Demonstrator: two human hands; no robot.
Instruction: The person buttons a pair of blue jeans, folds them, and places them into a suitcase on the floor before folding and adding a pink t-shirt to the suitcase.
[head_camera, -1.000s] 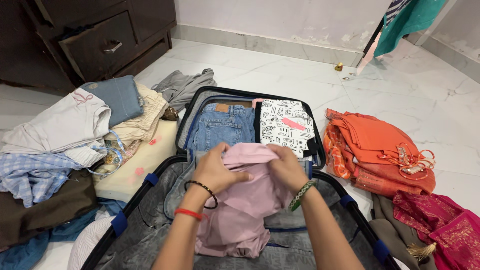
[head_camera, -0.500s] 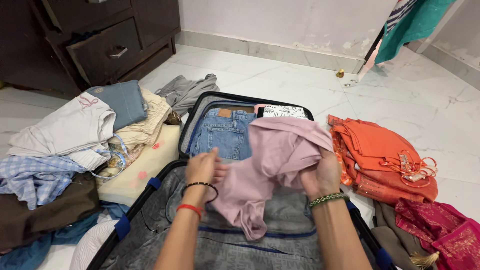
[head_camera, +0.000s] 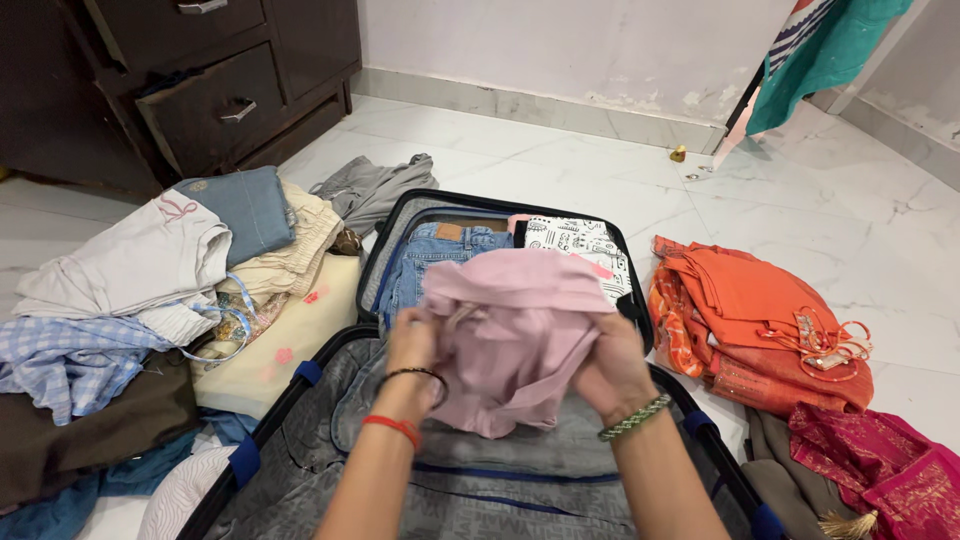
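Note:
My left hand (head_camera: 412, 345) and my right hand (head_camera: 612, 372) both grip a bunched pale pink garment (head_camera: 510, 325), held above an open black suitcase (head_camera: 372, 262) on the floor. The left hand pinches its left edge; the right hand holds its lower right side. In the suitcase's far half lie folded blue jeans (head_camera: 430, 255) and a white garment with black print (head_camera: 575, 245), partly hidden behind the pink cloth. The near half shows a grey zipped lining (head_camera: 470, 480).
A heap of folded clothes (head_camera: 150, 290) lies left of the suitcase. Orange garments (head_camera: 760, 320) and a magenta one (head_camera: 880, 465) lie to the right. A dark wooden chest of drawers (head_camera: 200, 90) stands at the back left. White marble floor (head_camera: 560, 150) stretches beyond.
The pink garment was spread wider half a second ago; now my hands have drawn it together into a tighter bundle, a little closer to me.

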